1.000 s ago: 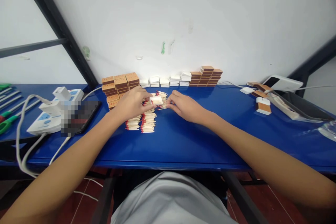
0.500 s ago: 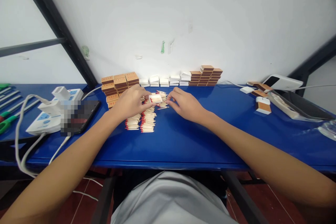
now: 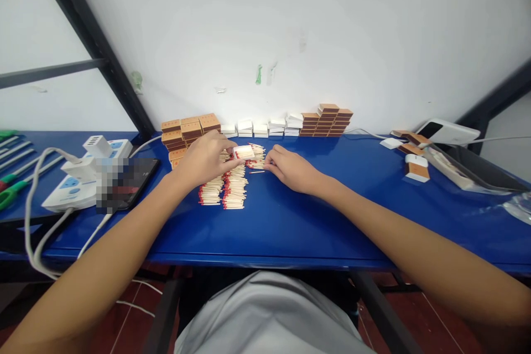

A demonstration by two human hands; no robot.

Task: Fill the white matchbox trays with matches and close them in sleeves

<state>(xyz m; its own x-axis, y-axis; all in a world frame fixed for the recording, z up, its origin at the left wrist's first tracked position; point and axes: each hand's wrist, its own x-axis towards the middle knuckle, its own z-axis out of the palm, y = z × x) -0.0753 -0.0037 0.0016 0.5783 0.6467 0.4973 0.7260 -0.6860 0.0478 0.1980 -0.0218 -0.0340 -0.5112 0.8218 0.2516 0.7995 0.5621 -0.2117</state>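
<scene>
Left grip (image 3: 206,158): pinching white rectangular cardboard tray (image 3: 235,154)
Tray, between grips: now turned, more red-tipped wooden matches (image 3: 245,152) showing
Right grip (image 3: 292,168): fingertips together, contents unclear

- table (image 3: 315,232): smooth, glossy, throws soft reflections (paint or laminate, can't tell)
- matches (image 3: 234,192): bare wood sticks, matt
- match tray (image 3: 245,157): thin white card, smooth, matt
- stacked matchboxes (image 3: 327,121): paperboard, matt
- power strip (image 3: 68,193): white plastic, smooth, slight sheen
- phone (image 3: 143,177): dark glassy face, shiny
- shirt (image 3: 269,315): matt cloth, creased
- wall (image 3: 269,22): matt, paint-like, few rough scuffs
</scene>
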